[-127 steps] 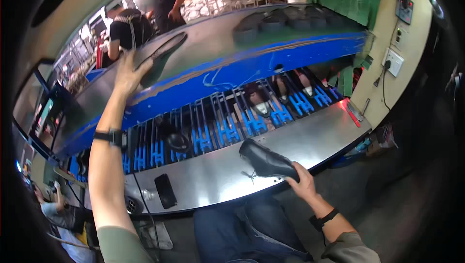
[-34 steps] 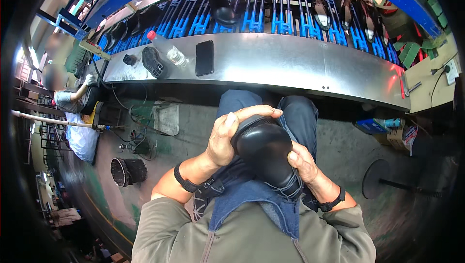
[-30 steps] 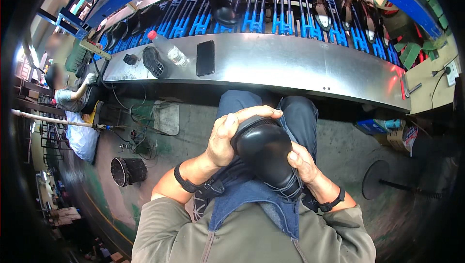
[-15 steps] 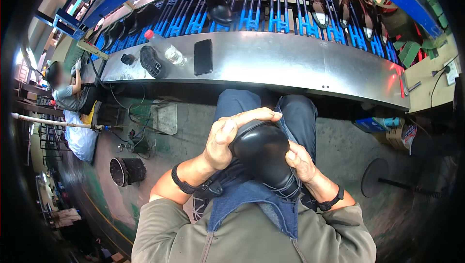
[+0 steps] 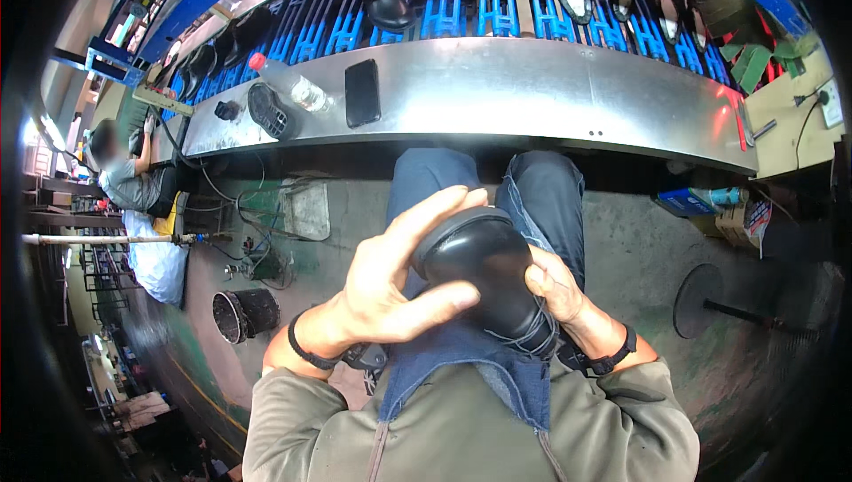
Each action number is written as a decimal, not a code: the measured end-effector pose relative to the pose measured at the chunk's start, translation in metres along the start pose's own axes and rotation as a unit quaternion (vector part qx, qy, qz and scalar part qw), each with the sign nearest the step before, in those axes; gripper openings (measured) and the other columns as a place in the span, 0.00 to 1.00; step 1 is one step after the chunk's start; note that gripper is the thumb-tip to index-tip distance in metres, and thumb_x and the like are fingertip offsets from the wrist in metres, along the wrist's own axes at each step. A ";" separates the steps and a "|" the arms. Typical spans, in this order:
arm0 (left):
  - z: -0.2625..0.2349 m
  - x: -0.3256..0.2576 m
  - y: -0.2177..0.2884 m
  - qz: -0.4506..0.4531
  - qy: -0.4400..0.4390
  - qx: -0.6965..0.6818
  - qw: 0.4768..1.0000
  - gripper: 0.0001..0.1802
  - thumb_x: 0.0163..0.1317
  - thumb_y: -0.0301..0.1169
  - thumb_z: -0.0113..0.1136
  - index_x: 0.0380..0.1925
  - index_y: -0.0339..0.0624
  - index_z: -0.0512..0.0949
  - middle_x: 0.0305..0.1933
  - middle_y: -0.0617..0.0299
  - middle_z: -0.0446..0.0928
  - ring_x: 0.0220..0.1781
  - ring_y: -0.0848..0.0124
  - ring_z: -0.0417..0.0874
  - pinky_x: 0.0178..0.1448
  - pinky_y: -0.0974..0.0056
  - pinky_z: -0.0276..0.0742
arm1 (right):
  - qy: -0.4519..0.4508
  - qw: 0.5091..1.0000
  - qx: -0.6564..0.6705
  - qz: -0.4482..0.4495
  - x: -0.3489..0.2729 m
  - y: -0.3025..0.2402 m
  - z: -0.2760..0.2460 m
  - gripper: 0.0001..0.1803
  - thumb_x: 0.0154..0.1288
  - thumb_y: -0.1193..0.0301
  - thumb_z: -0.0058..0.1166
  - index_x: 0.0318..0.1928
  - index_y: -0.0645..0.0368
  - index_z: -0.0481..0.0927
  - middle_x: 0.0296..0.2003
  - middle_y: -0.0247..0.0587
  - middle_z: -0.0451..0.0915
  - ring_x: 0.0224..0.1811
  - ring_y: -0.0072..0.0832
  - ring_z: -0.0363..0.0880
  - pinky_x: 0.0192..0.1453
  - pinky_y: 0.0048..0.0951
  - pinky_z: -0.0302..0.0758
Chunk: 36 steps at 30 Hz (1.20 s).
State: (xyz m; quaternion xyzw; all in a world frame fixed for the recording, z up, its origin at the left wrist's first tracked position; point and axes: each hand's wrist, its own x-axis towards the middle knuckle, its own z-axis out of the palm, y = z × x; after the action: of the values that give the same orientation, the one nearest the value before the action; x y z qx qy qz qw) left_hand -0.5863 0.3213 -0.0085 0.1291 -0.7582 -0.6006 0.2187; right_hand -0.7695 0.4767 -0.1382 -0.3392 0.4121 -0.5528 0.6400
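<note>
A black leather lace-up shoe is held over my lap, its rounded toe away from me and its thin laces close to my body. My left hand spans the toe's left side, with the fingers along the sole's edge and the thumb lying across the upper. The fingertips show partly at the toe's far edge. On the shoe's right side, my right hand grips it near the laces, thumb on top. Its other fingers are hidden under the shoe.
Ahead runs a metal bench edge bearing a phone, a clear bottle and a black shoe sole. Behind it, blue racks carry several shoes. A bucket stands left on the floor; a co-worker sits far left.
My left thumb has come down from the toe's far edge onto the upper, and the left hand has shifted nearer and spread. My right hand keeps its grip. The view has shifted slightly.
</note>
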 end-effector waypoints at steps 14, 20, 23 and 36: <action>0.044 0.005 -0.078 -0.084 0.250 -0.201 0.943 0.42 0.57 0.39 0.74 0.66 0.36 0.63 0.61 0.52 0.74 0.64 0.63 0.75 0.71 0.56 0.68 | 0.177 0.983 -0.052 -0.007 0.022 -0.020 0.026 0.28 0.76 0.52 0.52 0.58 0.66 0.74 0.48 0.44 0.81 0.49 0.26 0.78 0.54 0.32 0.75; -0.022 0.002 -0.073 -0.170 0.167 -0.454 0.859 0.36 0.62 0.54 0.58 0.59 0.34 0.73 0.49 0.47 0.82 0.46 0.57 0.88 0.54 0.54 0.86 | 0.039 0.946 -0.317 -0.062 0.023 -0.074 0.044 0.24 0.67 0.59 0.65 0.51 0.65 0.73 0.28 0.48 0.84 0.30 0.34 0.88 0.38 0.33 0.82; -0.017 -0.003 -0.065 -0.164 0.158 -0.480 0.847 0.38 0.62 0.54 0.58 0.63 0.36 0.70 0.54 0.46 0.80 0.54 0.56 0.85 0.61 0.52 0.83 | 0.076 0.890 -0.435 -0.116 0.057 -0.095 0.025 0.26 0.61 0.59 0.70 0.49 0.64 0.73 0.17 0.41 0.80 0.20 0.33 0.84 0.29 0.31 0.80; -0.006 -0.020 -0.095 -0.217 0.104 -0.576 0.781 0.38 0.66 0.56 0.54 0.63 0.35 0.70 0.58 0.45 0.79 0.58 0.55 0.83 0.65 0.52 0.80 | 0.158 0.897 -0.353 -0.214 0.039 -0.027 0.048 0.34 0.59 0.71 0.68 0.65 0.67 0.70 0.45 0.58 0.81 0.44 0.48 0.84 0.47 0.40 0.79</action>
State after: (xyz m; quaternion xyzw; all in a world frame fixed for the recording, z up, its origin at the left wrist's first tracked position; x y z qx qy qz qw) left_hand -0.5721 0.3025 -0.1031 0.2021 -0.1950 -0.9400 0.1936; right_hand -0.7358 0.4329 -0.0996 -0.5312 0.5933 -0.5410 0.2705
